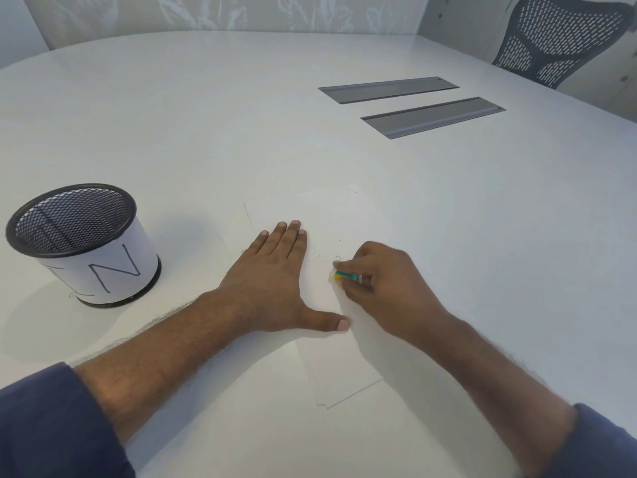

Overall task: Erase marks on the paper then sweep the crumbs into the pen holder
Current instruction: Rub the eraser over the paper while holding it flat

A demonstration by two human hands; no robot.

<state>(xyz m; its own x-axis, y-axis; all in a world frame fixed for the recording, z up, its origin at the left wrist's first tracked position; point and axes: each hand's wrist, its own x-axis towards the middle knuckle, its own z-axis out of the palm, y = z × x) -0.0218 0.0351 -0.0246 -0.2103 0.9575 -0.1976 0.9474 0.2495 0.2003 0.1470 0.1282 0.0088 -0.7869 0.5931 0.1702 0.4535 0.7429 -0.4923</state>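
Big white table [206, 132], glossy and pretty bare. Closest to the camera, dark blue sleeves [51, 426] sit at the bottom corners. The paper [341, 367] lies flat mid-table, near edge showing what looks like a couple of sheets stacked. The left hand [272, 281] is pressed flat on it, fingers spread, holding nothing. Just beside it, the right hand [382, 281] is pinched tight on a small yellow and teal eraser [344, 276], its end down on the paper next to a few dark crumbs [327, 258].

Off to the left, well apart, stands the pen holder [82, 243], black mesh with a white label wrapped round it. Looks empty inside.

Further back, two grey cable hatches [413, 105] are set into the table, and a mesh office chair [558, 39] sits in the far right corner against a pale wall [206, 12].
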